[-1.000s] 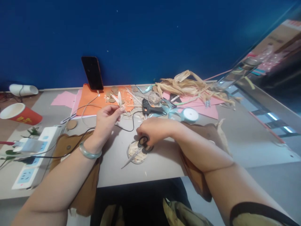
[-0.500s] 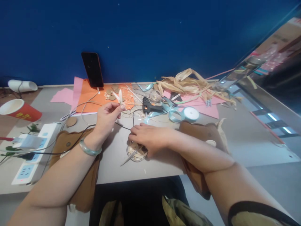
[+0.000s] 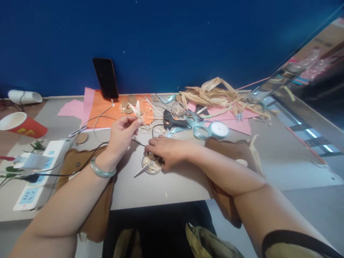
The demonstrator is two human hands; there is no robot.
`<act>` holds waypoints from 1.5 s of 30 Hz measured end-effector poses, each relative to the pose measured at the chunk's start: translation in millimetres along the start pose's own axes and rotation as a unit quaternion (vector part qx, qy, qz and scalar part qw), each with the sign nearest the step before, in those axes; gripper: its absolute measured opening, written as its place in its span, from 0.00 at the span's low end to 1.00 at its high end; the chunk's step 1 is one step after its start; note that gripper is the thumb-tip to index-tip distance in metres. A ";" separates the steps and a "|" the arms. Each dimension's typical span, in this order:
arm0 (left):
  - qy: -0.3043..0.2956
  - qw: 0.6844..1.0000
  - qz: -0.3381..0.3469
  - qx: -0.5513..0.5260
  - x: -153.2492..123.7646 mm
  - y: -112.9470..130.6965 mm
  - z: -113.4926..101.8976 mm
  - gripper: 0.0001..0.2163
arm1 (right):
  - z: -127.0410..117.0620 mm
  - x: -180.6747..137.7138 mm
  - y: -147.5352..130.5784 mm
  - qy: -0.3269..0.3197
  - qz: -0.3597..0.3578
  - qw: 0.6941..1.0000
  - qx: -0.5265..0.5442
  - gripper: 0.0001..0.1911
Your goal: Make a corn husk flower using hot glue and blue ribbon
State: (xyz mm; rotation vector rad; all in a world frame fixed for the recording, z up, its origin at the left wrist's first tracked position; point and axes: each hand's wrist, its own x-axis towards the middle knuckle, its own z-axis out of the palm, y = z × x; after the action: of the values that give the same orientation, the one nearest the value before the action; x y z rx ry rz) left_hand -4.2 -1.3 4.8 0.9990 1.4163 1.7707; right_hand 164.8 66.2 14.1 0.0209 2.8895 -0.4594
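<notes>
My left hand (image 3: 122, 134) is raised above the table, thumb and fingers pinched on a small bundle of pale, petal-like husk pieces (image 3: 138, 109) that fan upward. A small round dish (image 3: 152, 172) of pale husk scraps stands on the table before me. My right hand (image 3: 168, 150) reaches over it from the right, fingers curled over its far side and thumb near its right rim. Across the dish lie scissors (image 3: 143, 169), blades toward the lower left; their dark handles are partly hidden under my right hand. Just beyond is a black glue gun (image 3: 174, 121).
A phone (image 3: 106, 79) leans on the blue wall over orange paper (image 3: 103, 116). Ribbon spool (image 3: 219, 129) and dried husks (image 3: 212, 93) lie back right. A power strip (image 3: 40, 175), cables and red paper cup (image 3: 25, 125) stand left. Brown pads (image 3: 71, 161) lie under both forearms.
My right hand, the dish and the scissors have shifted together slightly away from me and to the left. The left hand holds its place with the husk pieces.
</notes>
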 end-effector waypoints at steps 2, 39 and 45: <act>-0.001 1.000 -0.007 -0.002 0.3 -0.3 -0.3 0.09 | -3.9 -1.4 4.6 -0.002 0.002 1.000 0.009 0.34; -0.018 0.997 -0.050 -0.048 -0.7 -0.3 -0.8 0.09 | -7.9 11.1 24.5 0.112 -0.001 0.976 0.189 0.04; -0.022 0.997 -0.062 -0.041 -1.7 1.4 -0.8 0.09 | -7.5 10.6 23.9 0.103 0.027 0.976 0.189 0.05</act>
State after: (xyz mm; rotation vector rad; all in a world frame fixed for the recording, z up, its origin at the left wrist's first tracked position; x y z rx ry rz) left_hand -4.1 -3.4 5.7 0.8830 1.3386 1.6926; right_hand 154.0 91.0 11.5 0.2199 2.9389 -1.0464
